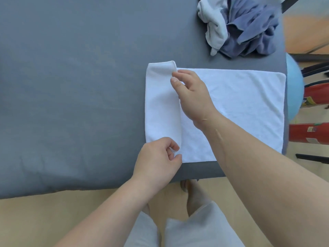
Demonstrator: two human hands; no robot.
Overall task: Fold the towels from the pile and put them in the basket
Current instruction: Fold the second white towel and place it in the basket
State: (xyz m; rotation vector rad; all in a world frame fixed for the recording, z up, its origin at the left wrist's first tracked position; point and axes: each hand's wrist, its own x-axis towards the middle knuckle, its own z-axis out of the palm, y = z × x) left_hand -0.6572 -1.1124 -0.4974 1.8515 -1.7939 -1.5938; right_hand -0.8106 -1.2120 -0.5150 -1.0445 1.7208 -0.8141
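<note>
Folding step, towel [231,104] on worktop [71,86]: left grip [157,157] and right grip [194,98] each pinching a corner of flap [162,104]; next, likely flap carried rightward, edges aligned.

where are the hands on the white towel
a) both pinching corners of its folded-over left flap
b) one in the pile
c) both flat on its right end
a: the left hand pinches the flap's near corner, the right hand its far corner, on the white towel
</note>
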